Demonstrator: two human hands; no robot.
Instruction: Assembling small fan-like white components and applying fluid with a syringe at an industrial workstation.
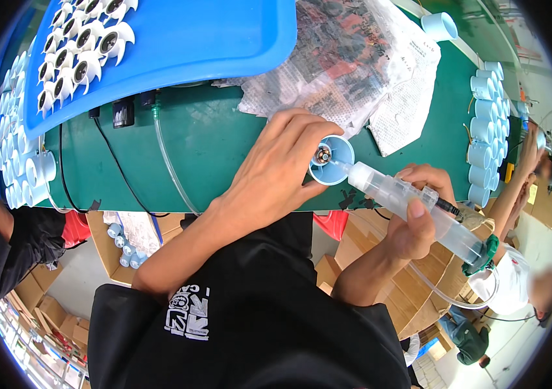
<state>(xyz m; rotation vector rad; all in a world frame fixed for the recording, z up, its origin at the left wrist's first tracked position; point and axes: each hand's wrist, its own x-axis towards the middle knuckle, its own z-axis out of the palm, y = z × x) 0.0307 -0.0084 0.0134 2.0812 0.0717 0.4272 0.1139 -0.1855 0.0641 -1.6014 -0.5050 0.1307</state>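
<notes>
A light blue plastic cup-shaped housing is gripped by my left hand, fingers and thumb around its rim. Its opening faces up, and a small round metallic part shows inside. My right hand is wrapped round a translucent dispensing syringe, thumb along the barrel. The syringe slants down to the right, and its narrow tip reaches the mouth of the housing; whether it touches the inside, I cannot tell. A green cap closes its rear end, with a clear air tube trailing from it.
On the green table, a blue tray carries several white fan impellers. Paper sheets lie beyond my hands. Blue housings are massed at left and right. Cables and a tube cross the tabletop. Co-workers sit at both sides.
</notes>
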